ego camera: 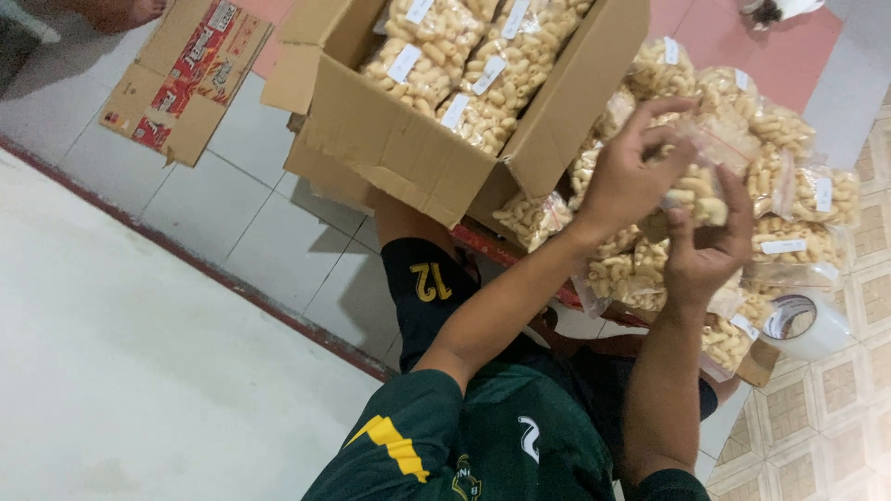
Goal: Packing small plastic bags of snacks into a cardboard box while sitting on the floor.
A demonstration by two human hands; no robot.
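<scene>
Both hands up, working one clear snack bag (698, 176) held above the loose pile of filled bags (789, 199) on the floor. Left hand (626, 176) sits up-left of the bag, grip pinching its top edge, fingers curled. Right hand (707, 243) is below it, grip closed under the filled bottom. Bag's long axis runs roughly diagonal between the two hands, both touching. Open cardboard box (408, 153) of packed bags lies left; tape roll (806, 325) lower right, well apart.
</scene>
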